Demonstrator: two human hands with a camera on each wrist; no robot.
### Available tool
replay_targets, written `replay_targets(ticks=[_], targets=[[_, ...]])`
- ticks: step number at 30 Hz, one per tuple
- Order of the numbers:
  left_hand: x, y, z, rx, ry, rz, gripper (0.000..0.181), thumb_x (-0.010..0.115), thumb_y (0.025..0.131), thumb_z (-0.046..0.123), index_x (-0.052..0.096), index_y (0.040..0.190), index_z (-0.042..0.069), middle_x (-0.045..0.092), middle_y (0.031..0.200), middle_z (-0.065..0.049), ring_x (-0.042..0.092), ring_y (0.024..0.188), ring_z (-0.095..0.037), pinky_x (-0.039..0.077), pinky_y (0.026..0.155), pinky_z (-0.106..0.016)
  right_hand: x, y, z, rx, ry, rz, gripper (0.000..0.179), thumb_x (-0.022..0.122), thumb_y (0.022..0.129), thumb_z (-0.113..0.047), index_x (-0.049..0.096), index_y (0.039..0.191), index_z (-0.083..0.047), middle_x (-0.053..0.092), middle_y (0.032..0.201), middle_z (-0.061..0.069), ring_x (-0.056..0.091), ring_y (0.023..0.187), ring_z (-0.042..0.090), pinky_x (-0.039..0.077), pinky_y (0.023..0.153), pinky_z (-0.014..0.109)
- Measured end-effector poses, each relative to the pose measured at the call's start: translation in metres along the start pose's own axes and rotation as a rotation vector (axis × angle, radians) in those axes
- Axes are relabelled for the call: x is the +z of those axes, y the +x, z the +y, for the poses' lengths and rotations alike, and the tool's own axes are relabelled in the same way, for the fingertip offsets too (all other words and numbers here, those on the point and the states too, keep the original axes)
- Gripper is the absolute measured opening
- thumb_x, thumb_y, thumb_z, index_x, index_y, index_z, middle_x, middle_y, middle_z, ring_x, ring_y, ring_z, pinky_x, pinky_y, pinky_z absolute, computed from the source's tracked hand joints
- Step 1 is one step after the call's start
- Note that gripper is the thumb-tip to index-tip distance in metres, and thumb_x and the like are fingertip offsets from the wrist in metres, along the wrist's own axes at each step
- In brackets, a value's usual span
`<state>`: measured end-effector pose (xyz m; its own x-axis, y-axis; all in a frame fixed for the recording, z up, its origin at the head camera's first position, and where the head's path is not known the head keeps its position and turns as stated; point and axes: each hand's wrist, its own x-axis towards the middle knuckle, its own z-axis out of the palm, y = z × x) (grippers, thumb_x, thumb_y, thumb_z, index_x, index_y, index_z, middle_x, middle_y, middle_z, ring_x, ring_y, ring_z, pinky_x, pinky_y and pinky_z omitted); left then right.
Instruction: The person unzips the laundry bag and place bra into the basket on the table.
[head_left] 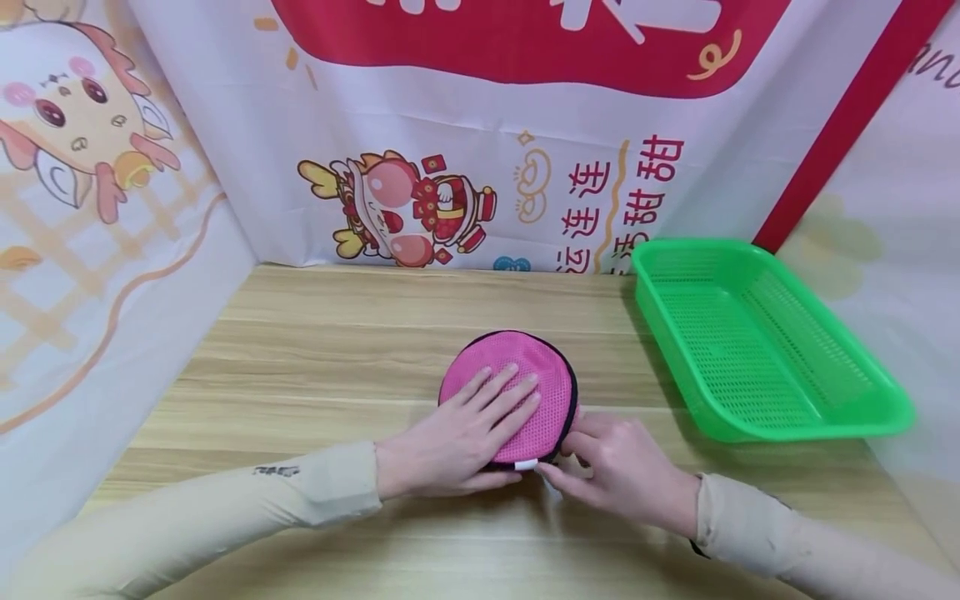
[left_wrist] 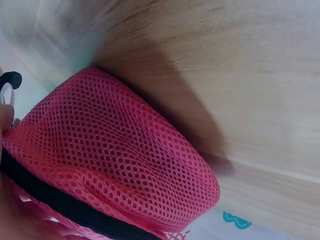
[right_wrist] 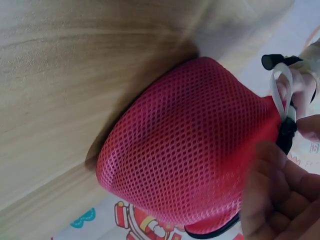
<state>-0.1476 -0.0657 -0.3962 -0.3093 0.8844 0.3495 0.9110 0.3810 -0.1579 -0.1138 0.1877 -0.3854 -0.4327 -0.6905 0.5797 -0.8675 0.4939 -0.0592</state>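
Note:
A round pink mesh zip bag (head_left: 553, 385) with black zipper trim stands on the wooden table. My left hand (head_left: 463, 437) rests on its top, fingers straight and slightly spread, thumb along the near side. At the near right edge, my right hand (head_left: 630, 467) pinches the bag's rim with curled fingers, beside a small white tag (head_left: 526, 466). In the right wrist view, this tag is a white loop (right_wrist: 276, 90) next to the black zipper end (right_wrist: 287, 130), between thumb and forefinger. The black zipper (left_wrist: 75, 207) runs along the bag's edge in the left wrist view.
A green plastic basket (head_left: 862, 362) with perforated sides sits at the table's right. Printed cloth (head_left: 480, 117) with cartoon figures and red lettering hangs behind the table (head_left: 337, 333). More printed cloth (head_left: 127, 325) flanks it on the left.

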Motion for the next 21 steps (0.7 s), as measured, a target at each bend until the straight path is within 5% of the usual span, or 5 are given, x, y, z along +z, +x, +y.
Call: replay_targets(ticks=[6, 13, 21], targets=[[-0.0030, 0.0051, -0.0008, -0.013, -0.007, -0.032, 0.084, 0.048, 0.096, 0.058, 0.028, 0.153, 0.000, 0.022, 0.158, -0.020, 0.016, 0.144, -0.040, 0.016, 0.115, -0.055, 0.0019, -0.0026, -0.0055, -0.013, 0.020, 0.017, 0.027, 0.062, 0.094, -0.034, 0.069, 0.076, -0.015, 0.061, 0.071, -0.009, 0.049, 0.057, 0.000, 0.041, 0.046, 0.013], [-0.0056, 0.0082, -0.0012, -0.001, 0.015, -0.037, 0.079, 0.046, 0.097, 0.058, 0.031, 0.153, 0.004, 0.024, 0.157, -0.020, 0.018, 0.144, -0.040, 0.017, 0.114, -0.056, 0.0038, -0.0036, -0.0085, -0.022, 0.006, 0.024, 0.027, 0.053, 0.093, -0.022, 0.056, 0.067, -0.018, 0.049, 0.064, -0.012, 0.042, 0.055, 0.002, 0.035, 0.044, 0.013], [-0.0054, 0.0055, 0.0030, -0.010, -0.002, -0.060, 0.063, 0.040, 0.102, 0.050, 0.032, 0.155, 0.017, 0.020, 0.158, -0.021, 0.015, 0.143, -0.045, 0.016, 0.114, -0.059, 0.0058, -0.0060, -0.0092, -0.011, 0.050, 0.001, 0.022, 0.048, 0.097, -0.019, 0.056, 0.076, -0.017, 0.047, 0.065, -0.011, 0.042, 0.056, 0.002, 0.035, 0.046, 0.012]])
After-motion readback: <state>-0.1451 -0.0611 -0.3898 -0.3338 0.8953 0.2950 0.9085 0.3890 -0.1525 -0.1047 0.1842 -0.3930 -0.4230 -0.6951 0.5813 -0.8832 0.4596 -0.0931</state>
